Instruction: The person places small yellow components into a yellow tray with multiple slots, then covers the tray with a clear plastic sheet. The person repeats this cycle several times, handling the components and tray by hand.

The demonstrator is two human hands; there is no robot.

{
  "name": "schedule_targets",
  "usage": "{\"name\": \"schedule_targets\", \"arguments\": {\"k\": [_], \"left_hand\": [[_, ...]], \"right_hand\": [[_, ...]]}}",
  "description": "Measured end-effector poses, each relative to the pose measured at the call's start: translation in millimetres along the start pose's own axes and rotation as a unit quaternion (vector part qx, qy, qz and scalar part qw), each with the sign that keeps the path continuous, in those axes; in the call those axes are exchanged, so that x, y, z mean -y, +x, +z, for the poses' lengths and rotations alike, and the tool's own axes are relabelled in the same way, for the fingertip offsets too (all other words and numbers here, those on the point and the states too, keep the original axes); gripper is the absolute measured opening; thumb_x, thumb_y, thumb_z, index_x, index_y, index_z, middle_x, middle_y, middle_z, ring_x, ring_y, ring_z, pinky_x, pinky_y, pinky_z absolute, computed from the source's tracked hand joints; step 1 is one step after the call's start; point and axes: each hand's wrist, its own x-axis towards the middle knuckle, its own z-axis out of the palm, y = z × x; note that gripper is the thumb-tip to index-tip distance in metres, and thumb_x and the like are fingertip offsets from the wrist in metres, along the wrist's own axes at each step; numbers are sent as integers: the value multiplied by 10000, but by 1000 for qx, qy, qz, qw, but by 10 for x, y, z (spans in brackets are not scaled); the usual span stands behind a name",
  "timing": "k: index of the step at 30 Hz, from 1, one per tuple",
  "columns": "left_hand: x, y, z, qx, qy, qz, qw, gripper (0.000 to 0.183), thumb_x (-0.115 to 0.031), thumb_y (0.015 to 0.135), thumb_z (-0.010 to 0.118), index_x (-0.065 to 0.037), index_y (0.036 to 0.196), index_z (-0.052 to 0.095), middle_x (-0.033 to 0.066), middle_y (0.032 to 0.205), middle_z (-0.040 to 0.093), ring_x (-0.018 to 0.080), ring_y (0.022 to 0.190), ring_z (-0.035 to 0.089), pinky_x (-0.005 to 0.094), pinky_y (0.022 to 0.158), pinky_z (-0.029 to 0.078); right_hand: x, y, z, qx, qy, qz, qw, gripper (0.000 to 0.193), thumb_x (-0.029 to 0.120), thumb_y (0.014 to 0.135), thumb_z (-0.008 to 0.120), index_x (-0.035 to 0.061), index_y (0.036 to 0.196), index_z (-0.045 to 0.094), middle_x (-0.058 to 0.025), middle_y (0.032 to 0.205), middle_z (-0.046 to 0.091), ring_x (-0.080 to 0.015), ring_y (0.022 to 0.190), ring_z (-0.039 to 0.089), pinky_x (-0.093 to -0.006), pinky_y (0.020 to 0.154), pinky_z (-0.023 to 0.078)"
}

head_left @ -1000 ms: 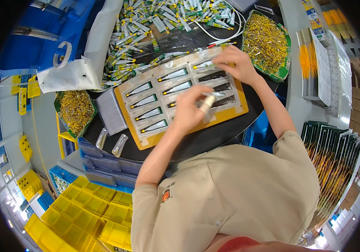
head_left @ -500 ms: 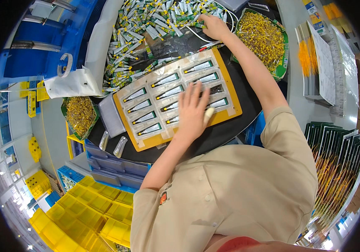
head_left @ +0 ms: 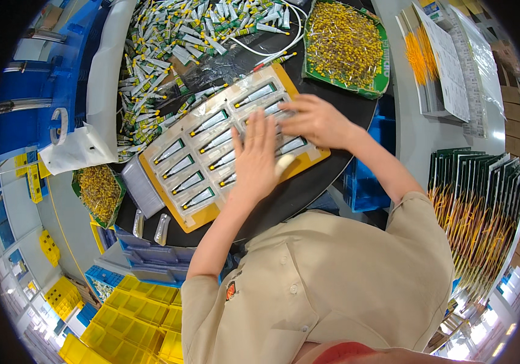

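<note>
Head view. Left hand (head_left: 255, 159) lies palm down across the middle of a pale compartmented tray (head_left: 195, 147); fingers straight and slightly spread, released, gripping nothing that shows. A cream cover (head_left: 284, 163) sits on its thumb. Right hand (head_left: 320, 121) comes in from the right, bent fingers at the tray's right-hand column, close beside the left fingertips. Motion blur there: cannot tell whether its fingers grasp a tube or merely touch one.

Tray rests on a yellow-orange board (head_left: 204, 218), set aslant on a black table (head_left: 260, 221), in front of the beige-shirted torso. Silvery tubes (head_left: 209, 123) with green ends lie one to a compartment, yellow tips toward lower left; full left column of four in plain sight, others partly under the hands.

Beyond the board: a heap of loose tubes (head_left: 169, 36), with a white cable (head_left: 272, 53) near its right side. Green-sided box of small yellow-headed parts (head_left: 345, 51) at far right of the table; smaller such box (head_left: 98, 191) at left. Clear plastic stack (head_left: 141, 185) just beside the board's left edge. Yellow crates (head_left: 111, 327) lower left.
</note>
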Motion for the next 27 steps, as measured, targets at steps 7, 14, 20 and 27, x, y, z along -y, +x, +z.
{"name": "schedule_targets", "arguments": {"k": [7, 14, 20, 27], "left_hand": [[-187, 84, 264, 72, 78, 28, 994, 837, -508, 957, 533, 15, 1558, 279, 180, 1657, 210, 294, 1555, 152, 572, 1224, 85], [-265, 73, 159, 14, 29, -1, 999, 810, -417, 964, 566, 25, 1562, 243, 206, 1659, 173, 330, 1557, 120, 626, 1204, 41], [-164, 89, -14, -29, -7, -31, 999, 792, -300, 942, 627, -25, 1577, 242, 220, 1662, 142, 364, 1555, 100, 655, 1184, 33], [-165, 472, -167, -23, 21, -14, 999, 836, -194, 882, 677, -34, 1578, 243, 208, 1671, 101, 385, 1550, 96, 685, 1171, 46]], "right_hand": [[-1335, 339, -405, -25, -282, 276, 919, 474, 274, 810, 751, 100, 1231, 618, -156, 1101, 663, -353, 1085, 619, -466, 926, 503], [-1658, 526, -409, 87, -258, 451, 850, 683, 432, 806, 746, 148, 1375, 497, -170, 1191, 648, -374, 1213, 586, -524, 976, 485], [-1461, 314, -493, 167, -220, 368, 888, 596, 408, 771, 777, 186, 1290, 587, -149, 1220, 645, -359, 1173, 596, -544, 963, 488], [-1408, 197, -494, 118, -227, 284, 924, 382, 164, 737, 762, 146, 1095, 628, -133, 1150, 625, -340, 1143, 586, -498, 913, 495]]}}
